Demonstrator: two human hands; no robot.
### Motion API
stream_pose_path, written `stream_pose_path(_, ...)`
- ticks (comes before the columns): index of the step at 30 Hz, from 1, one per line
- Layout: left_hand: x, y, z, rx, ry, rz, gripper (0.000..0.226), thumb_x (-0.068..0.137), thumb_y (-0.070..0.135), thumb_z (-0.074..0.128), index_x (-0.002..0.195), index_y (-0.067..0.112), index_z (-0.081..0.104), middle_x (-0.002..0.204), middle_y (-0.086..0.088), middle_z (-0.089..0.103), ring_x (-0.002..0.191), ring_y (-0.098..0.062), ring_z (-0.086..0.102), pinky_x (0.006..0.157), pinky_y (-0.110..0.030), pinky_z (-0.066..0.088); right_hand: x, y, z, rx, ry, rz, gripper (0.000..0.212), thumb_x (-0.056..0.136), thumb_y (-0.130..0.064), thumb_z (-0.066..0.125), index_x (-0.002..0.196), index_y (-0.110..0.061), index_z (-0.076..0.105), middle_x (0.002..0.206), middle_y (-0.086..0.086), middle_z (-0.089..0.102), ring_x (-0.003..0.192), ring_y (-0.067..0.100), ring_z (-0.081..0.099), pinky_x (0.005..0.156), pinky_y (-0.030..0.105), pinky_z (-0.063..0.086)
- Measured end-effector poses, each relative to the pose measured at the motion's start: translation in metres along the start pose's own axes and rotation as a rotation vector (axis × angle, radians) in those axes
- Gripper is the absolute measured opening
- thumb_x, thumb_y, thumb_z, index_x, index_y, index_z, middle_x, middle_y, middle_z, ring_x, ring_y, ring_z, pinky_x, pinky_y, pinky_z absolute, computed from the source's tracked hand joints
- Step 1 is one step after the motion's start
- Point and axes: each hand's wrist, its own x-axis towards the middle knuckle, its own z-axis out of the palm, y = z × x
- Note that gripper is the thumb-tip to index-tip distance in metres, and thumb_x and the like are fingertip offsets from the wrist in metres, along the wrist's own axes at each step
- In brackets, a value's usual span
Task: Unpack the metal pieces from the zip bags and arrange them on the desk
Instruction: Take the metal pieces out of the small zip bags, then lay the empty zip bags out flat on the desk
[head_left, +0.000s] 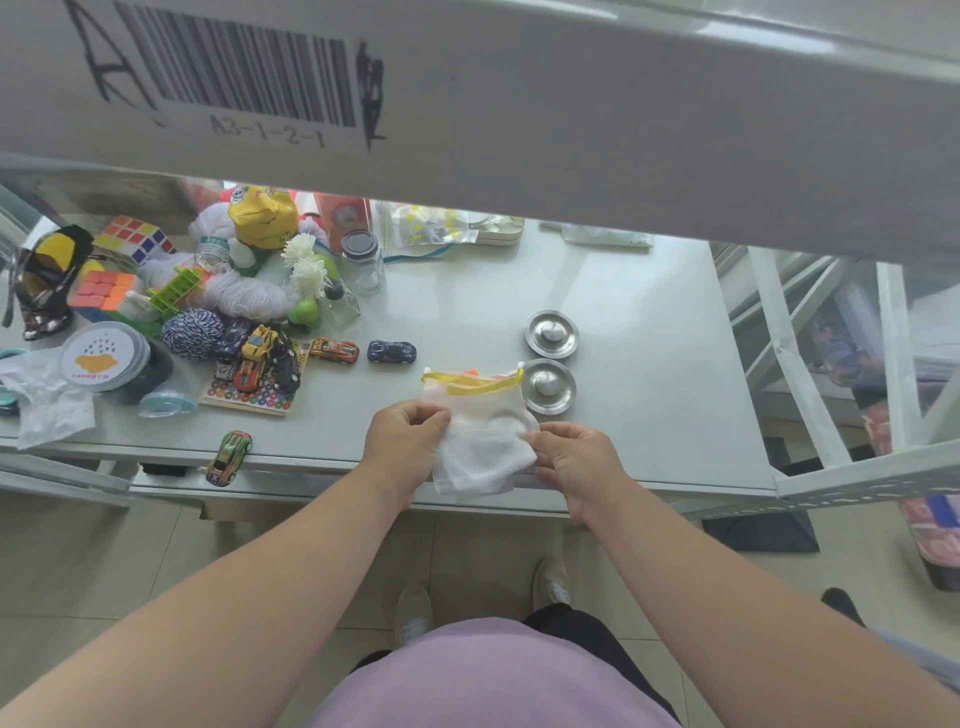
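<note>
A white bag with a yellow zip strip (480, 426) lies near the desk's front edge, and a round bulge shows through its upper part. My left hand (402, 441) pinches its left side and my right hand (574, 460) pinches its right side. Two round metal pieces lie on the desk just right of the bag: one (549, 387) touching the bag's top corner, the other (551, 334) behind it. Both are shiny discs with a raised knob in the middle.
The grey desk (649, 415) carries a clutter of toy cars (260, 358), yarn, puzzle cubes (135, 239) and glass jars (363, 260) on its left half. One toy car (228, 457) sits at the front edge. A shelf beam with a barcode label (249, 78) hangs overhead.
</note>
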Motion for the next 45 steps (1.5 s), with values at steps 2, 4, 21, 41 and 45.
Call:
stream_pose_path(2,0.003,0.000,0.001,0.030,0.042,0.013,0.015,0.098,0.010,0.072,0.085,0.016,0.078,0.090,-0.005,0.076,0.078,-0.018,0.067,0.073,-0.031,0.058,0.004,0.000,-0.007,-0.046,0.066,-0.017,0.018,0.084,-0.010,0.084,0.095,-0.004,0.071,0.081,0.014,0.071,0.061,0.019,0.064,0.060,0.031,0.059)
stream_pose_path(4,0.006,0.000,-0.001,0.052,0.074,0.012,0.013,0.097,0.013,0.072,0.085,0.016,0.077,0.089,-0.003,0.076,0.080,-0.019,0.066,0.077,-0.033,0.057,0.007,0.000,-0.018,-0.074,0.121,-0.022,0.015,0.086,-0.009,0.081,0.093,-0.004,0.069,0.076,0.010,0.067,0.054,0.015,0.060,0.057,0.029,0.055)
stream_pose_path(21,-0.008,0.027,-0.004,-0.086,-0.128,-0.020,0.032,0.101,0.002,0.063,0.124,0.021,0.073,0.106,-0.009,0.073,0.079,-0.020,0.070,0.063,-0.026,0.061,0.016,-0.019,-0.036,-0.385,0.272,-0.103,0.034,0.081,-0.037,0.082,0.098,-0.015,0.065,0.092,0.006,0.072,0.069,0.024,0.071,0.067,0.038,0.063)
stream_pose_path(41,-0.044,0.075,0.119,-0.203,-0.387,0.038,0.032,0.100,0.001,0.066,0.130,0.012,0.073,0.119,-0.016,0.078,0.103,-0.034,0.075,0.091,-0.049,0.062,0.004,-0.066,-0.086,0.093,-0.141,-0.102,0.035,0.094,-0.026,0.076,0.108,0.005,0.071,0.105,0.020,0.080,0.084,0.032,0.076,0.082,0.050,0.064)
stream_pose_path(45,-0.045,0.082,0.149,-0.198,-0.331,0.011,0.033,0.101,0.001,0.065,0.128,0.016,0.073,0.116,-0.011,0.078,0.094,-0.028,0.077,0.076,-0.044,0.065,0.017,-0.079,-0.113,0.047,-0.071,-0.198,0.009,0.098,-0.014,0.071,0.093,-0.008,0.075,0.084,0.006,0.077,0.070,0.020,0.072,0.062,0.032,0.059)
